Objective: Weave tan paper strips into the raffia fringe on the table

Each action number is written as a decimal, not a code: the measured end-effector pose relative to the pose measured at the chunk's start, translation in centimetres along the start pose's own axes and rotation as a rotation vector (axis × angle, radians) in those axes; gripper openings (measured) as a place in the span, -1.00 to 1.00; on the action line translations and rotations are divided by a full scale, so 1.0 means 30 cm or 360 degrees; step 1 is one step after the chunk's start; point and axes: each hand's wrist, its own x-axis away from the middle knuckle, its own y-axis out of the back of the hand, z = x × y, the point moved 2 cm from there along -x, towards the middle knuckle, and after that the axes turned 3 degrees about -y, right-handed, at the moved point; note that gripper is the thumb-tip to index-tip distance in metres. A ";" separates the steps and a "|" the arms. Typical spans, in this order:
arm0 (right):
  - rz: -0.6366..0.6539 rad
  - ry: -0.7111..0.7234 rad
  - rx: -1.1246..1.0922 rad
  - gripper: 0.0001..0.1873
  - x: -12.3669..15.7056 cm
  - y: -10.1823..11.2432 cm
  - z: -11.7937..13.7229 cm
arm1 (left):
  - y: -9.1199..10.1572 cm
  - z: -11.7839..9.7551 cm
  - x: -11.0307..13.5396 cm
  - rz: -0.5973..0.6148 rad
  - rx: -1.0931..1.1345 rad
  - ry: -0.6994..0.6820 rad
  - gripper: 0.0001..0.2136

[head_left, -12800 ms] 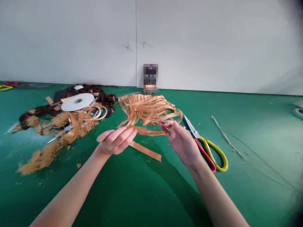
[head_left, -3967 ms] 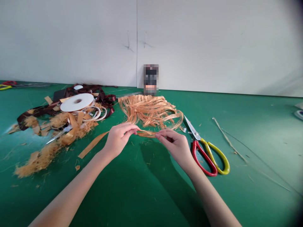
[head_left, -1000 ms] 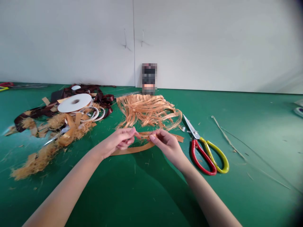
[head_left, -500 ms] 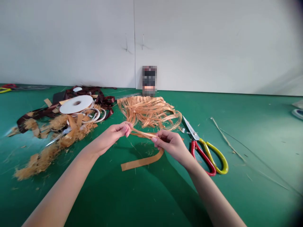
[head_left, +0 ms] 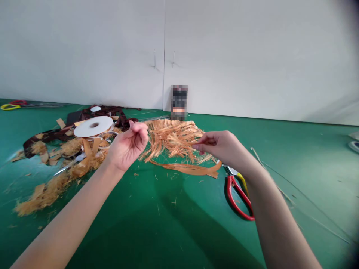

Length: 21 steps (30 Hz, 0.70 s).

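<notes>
A fringe of tan fibre strands [head_left: 174, 142] lies spread on the green mat [head_left: 168, 231], with a long tan strip [head_left: 190, 169] along its near edge. My left hand [head_left: 127, 145] is raised above the mat, left of the fringe, its fingers curled shut with nothing visible in them. My right hand [head_left: 221, 144] hovers over the fringe's right side, finger and thumb pinched together. I cannot see anything held between them. Neither hand touches the strip.
Red-handled scissors [head_left: 238, 198] lie at the right, partly hidden by my right forearm. To the left are a white tape roll [head_left: 93, 126], dark ribbon [head_left: 47, 136] and loose fibre heaps [head_left: 47, 196]. Thin rods [head_left: 280, 194] lie at the right, before a white wall [head_left: 252, 56].
The tan strip has left my hands and now lies on the mat along the fringe. My hands have moved apart and upward, and the scissors are now partly covered by my right forearm.
</notes>
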 end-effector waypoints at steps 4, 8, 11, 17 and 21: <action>-0.0138 -0.0087 0.0091 -0.86 0.011 0.042 0.011 | 0.039 0.015 0.001 0.0111 -0.0702 0.0051 -0.70; -0.0138 -0.0086 0.0187 -0.85 0.026 0.071 0.026 | 0.058 0.045 0.038 0.0356 -0.1731 0.0053 -0.86; -0.0129 -0.0040 0.0189 -0.88 0.028 0.077 0.026 | 0.055 0.056 0.080 0.0629 -0.2271 0.0117 -0.86; -0.0296 -0.0040 -0.0096 -0.83 -0.008 0.049 -0.026 | 0.107 0.083 0.115 0.0474 -0.1231 0.0092 -0.73; -0.0294 -0.0170 -0.0515 -0.81 -0.017 -0.022 -0.089 | 0.150 0.113 0.103 0.0235 -0.0699 -0.0049 -0.73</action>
